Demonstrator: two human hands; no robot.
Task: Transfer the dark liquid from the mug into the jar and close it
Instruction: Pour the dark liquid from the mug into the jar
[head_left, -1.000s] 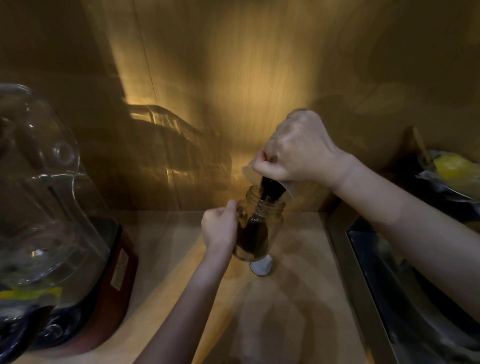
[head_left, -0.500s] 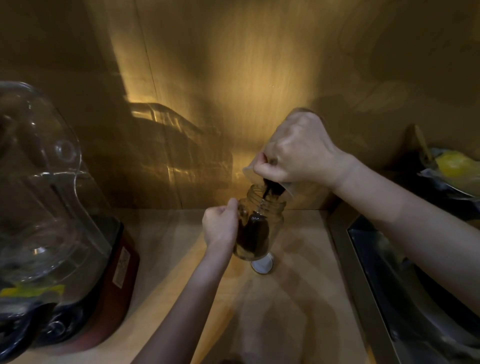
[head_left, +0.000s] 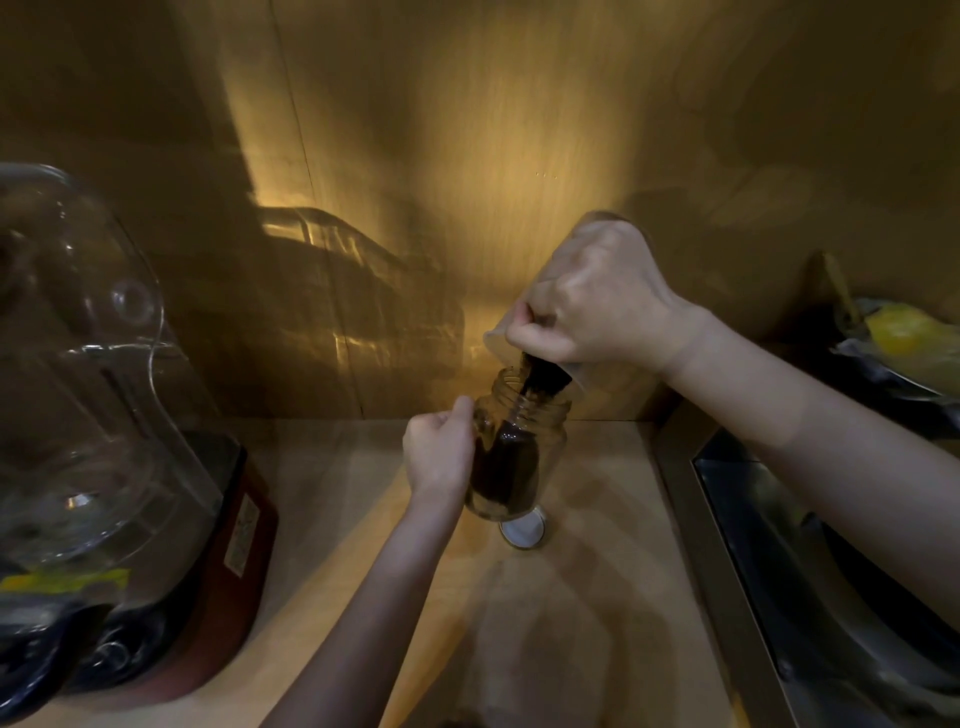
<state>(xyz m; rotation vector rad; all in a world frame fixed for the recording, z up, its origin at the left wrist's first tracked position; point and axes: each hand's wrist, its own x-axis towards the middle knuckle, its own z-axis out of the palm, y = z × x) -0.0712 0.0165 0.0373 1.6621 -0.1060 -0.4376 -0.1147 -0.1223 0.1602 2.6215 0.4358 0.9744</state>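
A clear glass jar (head_left: 548, 441) stands on the wooden counter (head_left: 582, 613), partly filled with dark liquid (head_left: 511, 470). My left hand (head_left: 439, 452) grips the jar's left side. My right hand (head_left: 597, 306) holds a clear mug (head_left: 498, 340) tipped steeply over the jar's mouth, and a dark stream runs from the mug's rim into the jar. Most of the mug is hidden behind my right hand. The jar's lid (head_left: 522, 530) lies flat on the counter just in front of the jar.
A blender with a clear jug (head_left: 83, 353) and red base (head_left: 234, 545) fills the left side. A metal sink (head_left: 810, 561) lies at the right. A dark dish holding something yellow (head_left: 906, 332) sits at the far right. A wooden wall stands behind.
The mug has tipped further and less dark liquid shows in it. The level in the jar has risen slightly. Both hands keep their places.
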